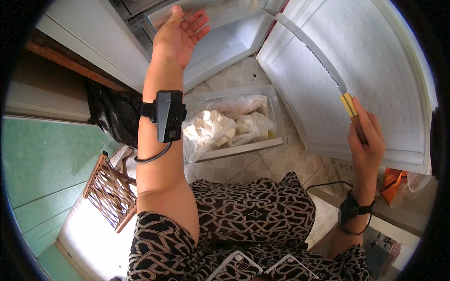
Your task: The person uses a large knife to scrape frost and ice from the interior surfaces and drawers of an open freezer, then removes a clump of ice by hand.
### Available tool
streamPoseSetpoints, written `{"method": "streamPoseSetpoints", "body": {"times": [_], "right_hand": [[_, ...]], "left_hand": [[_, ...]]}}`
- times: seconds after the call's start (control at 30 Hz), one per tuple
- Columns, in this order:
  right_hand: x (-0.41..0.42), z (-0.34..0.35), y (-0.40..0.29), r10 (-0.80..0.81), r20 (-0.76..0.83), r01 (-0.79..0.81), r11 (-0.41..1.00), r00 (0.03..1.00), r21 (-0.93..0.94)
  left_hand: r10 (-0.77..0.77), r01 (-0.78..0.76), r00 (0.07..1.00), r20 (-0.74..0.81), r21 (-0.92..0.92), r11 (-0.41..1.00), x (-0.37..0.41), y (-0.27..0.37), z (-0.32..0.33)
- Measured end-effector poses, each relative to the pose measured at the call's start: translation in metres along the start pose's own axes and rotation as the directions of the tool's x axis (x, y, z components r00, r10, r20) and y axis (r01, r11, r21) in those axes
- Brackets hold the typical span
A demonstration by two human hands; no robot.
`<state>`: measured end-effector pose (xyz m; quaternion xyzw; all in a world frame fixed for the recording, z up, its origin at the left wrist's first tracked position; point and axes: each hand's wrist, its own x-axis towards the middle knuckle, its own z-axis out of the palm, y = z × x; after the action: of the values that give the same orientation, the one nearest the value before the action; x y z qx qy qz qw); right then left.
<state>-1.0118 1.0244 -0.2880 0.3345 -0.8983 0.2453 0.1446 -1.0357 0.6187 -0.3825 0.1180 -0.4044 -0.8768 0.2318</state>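
My right hand (367, 140) grips a long knife (314, 51) by its yellow and brown handle. The blade has a toothed edge and stretches up and left across the door, its tip near the freezer compartment's upper right. At the upper left, my left hand (181, 37) is raised with its palm showing and fingers apart, holding nothing. It is in front of a clear plastic panel (225, 14) of the compartment; whether it touches the panel I cannot tell. Below, a clear drawer (242, 149) on the tiled floor contains several plastic bags of food (211, 130).
The white freezer door (365, 87) stands swung out on the right. A black plastic bag (112, 109) hangs at the left, above a brown slatted wooden rack (110, 193). An orange bag (393, 184) is below the door. A cable (328, 184) crosses the floor.
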Motion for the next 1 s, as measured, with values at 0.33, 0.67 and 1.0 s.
{"method": "streamPoseSetpoints", "body": {"times": [0.33, 0.67, 1.0], "right_hand": [[0.014, -0.012, -0.003, -0.066, -0.051, 0.064, 0.997, 0.997, -0.04], [0.063, -0.014, -0.023, -0.122, -0.022, 0.118, 0.986, 0.992, -0.119], [0.118, -0.014, -0.03, -0.293, 0.035, 0.29, 0.908, 0.955, -0.304]], "left_hand": [[0.063, -0.074, 0.996, -0.066, -0.185, 0.98, 0.002, -0.015, 0.017], [0.099, -0.128, 0.99, -0.101, -0.355, 0.926, 0.005, -0.028, 0.024], [0.093, -0.144, 0.983, -0.159, -0.348, 0.927, 0.004, -0.023, 0.031]]}}
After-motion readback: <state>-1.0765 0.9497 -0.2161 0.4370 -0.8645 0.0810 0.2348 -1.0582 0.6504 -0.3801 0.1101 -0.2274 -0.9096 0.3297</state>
